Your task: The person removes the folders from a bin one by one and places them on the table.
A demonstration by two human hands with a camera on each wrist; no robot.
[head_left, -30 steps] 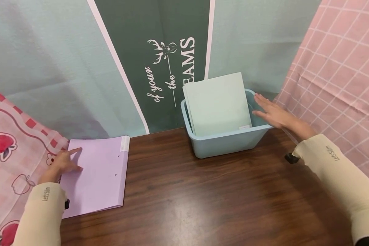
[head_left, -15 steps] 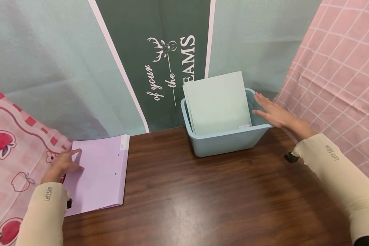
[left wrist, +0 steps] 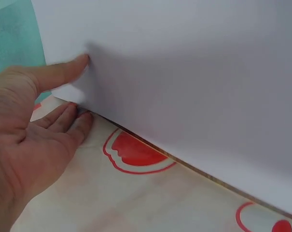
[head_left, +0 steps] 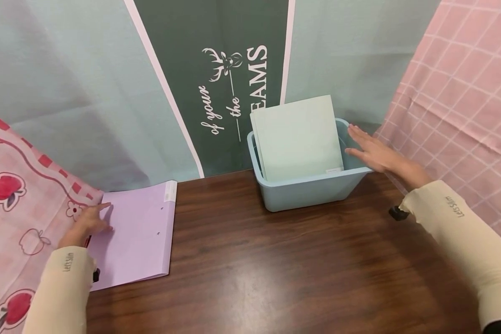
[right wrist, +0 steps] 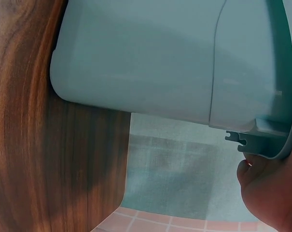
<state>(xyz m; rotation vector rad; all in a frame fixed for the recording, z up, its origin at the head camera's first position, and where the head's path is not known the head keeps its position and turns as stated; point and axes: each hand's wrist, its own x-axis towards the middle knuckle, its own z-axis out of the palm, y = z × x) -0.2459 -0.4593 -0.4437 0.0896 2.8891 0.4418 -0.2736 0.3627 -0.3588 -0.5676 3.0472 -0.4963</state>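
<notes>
A lilac file folder (head_left: 135, 241) lies at the table's left, with a white label and two small holes along its right side. My left hand (head_left: 87, 221) pinches its left edge. In the left wrist view, the thumb lies on the folder's face (left wrist: 184, 72) and the other fingertips (left wrist: 80, 125) reach the edge beneath. Pale green file folders (head_left: 298, 139) lean upright in a light blue plastic bin (head_left: 309, 194) at the back right. My right hand (head_left: 371, 150), fingers straight, rests at the bin's right rim. The right wrist view shows part of this hand (right wrist: 269, 193) against the rim.
The dark wood table (head_left: 242, 260) spreads between folder and bin. A pink apple-print cloth (head_left: 29, 218) hangs at the left, a pink checked cloth (head_left: 467, 93) at the right. A grey-green curtain (head_left: 87, 93) with white lettering backs the table.
My left hand and the folder's left edge have shifted slightly right, while its right side stays nearly put. The right hand and the bin keep their places; the head view tilts a little.
</notes>
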